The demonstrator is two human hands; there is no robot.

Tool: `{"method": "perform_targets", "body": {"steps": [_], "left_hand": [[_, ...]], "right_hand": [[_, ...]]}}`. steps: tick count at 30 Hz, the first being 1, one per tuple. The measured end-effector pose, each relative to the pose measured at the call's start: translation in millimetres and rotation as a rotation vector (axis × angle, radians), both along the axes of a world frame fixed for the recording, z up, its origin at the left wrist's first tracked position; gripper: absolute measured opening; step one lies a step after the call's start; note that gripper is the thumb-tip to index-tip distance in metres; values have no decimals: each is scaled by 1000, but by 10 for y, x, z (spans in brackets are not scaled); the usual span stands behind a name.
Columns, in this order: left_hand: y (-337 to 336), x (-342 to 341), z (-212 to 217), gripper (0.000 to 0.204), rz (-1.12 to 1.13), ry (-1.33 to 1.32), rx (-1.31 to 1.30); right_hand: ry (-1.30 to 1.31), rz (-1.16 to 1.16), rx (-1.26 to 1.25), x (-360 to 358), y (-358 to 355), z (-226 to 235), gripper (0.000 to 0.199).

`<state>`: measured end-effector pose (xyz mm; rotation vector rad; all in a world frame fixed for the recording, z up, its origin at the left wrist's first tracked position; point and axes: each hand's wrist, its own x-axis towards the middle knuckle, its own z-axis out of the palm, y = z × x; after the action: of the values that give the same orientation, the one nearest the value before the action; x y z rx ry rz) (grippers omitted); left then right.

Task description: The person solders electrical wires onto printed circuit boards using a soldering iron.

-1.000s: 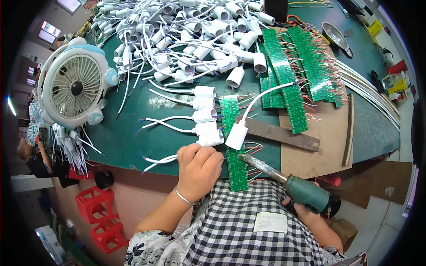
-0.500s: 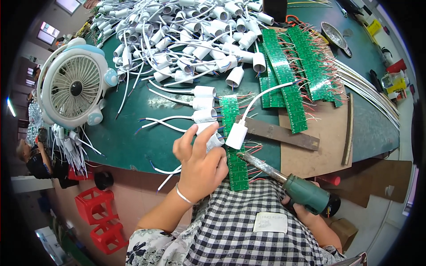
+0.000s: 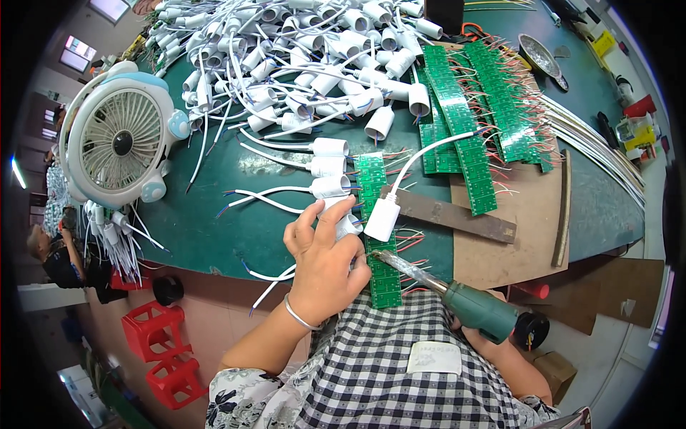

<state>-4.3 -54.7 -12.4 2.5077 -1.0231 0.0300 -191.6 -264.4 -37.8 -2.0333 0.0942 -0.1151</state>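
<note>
Now, biggest thing first, down to the smallest.

Green table (image 3: 214,229): it is crowded, so an elbow could push something off the near edge.

Pile of white sockets (image 3: 300,57): the wires at the back are all tangled; a pull on one wire could drag others onto the work.

Fan (image 3: 121,146): it stands at the left of the table, and I think loose wires beside it could get caught in it.

Soldering iron (image 3: 457,304): its green handle is low on the right, and the metal tip points at the green strip. The right hand is hidden under it, so I cannot tell how it grips. A hot tip could burn the fingers close by.

Left hand (image 3: 325,261): its fingers pinch a white socket (image 3: 341,214) and press it down beside the strip. A slip could put a finger near the tip.

Green strip (image 3: 377,229): it lies flat in front of the person, and it could slide if the hand lets go.

Small white plug (image 3: 382,218): it rests on the strip, and its wire could tug it away.
</note>
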Motion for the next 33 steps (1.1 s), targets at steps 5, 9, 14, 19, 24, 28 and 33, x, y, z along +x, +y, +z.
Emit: {"method": "perform_targets", "body": {"steps": [5,9,14,19,24,28,33], "left_hand": [[3,1,2,9,-3,33,-10],[-4,0,-2,9,1,33,-3],[-16,-13,-6,10,31,19,-12],[-21,0,-5,10,14,20,-6],[-10,-1,-10,11,10,12,-4],[-11,-3,-14,12,11,10,-3],[-26,-4,-21,12,16,-1,-3]], "right_hand": [[5,-27,-20,-13,24,-5,23],[19,-29,-22,-49,20,-51,21],[-47,-2,-35,-2,26,-31,17],[-99,-39,-27,8,61,-84,14],[-101,-18,-87,64,58,-6,13],[-147,28,-157,88,59,-4,11],[-210,1,-195,79,59,-35,12]]}}
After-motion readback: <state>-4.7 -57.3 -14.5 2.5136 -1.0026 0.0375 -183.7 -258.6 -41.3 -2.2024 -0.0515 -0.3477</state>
